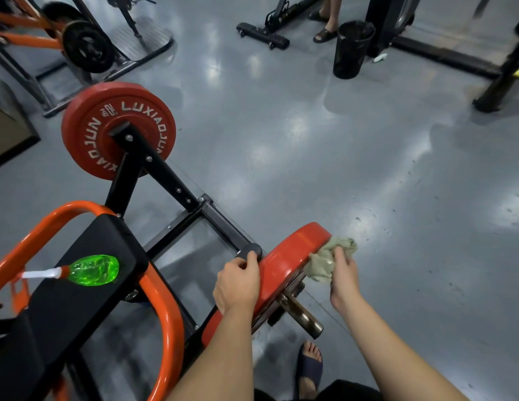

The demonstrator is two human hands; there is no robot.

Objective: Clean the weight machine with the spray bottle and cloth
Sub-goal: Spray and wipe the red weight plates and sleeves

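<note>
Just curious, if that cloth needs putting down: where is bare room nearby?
The black pad has bare surface on the near side of the green spray bottle. The floor right of the near red plate, toward the black bin, is open. Left of that plate, frame bars and the left hand crowd it.

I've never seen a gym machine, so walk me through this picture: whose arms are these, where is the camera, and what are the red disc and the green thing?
The camera sits on a person's head, looking down, so the arms are their own. The red disc is a weight plate loaded on a weight machine. The left hand grips its rim while the right hand holds a cloth against its edge. The green thing is a spray bottle lying on its side on the machine's black pad. A second red plate stands further off.
</note>
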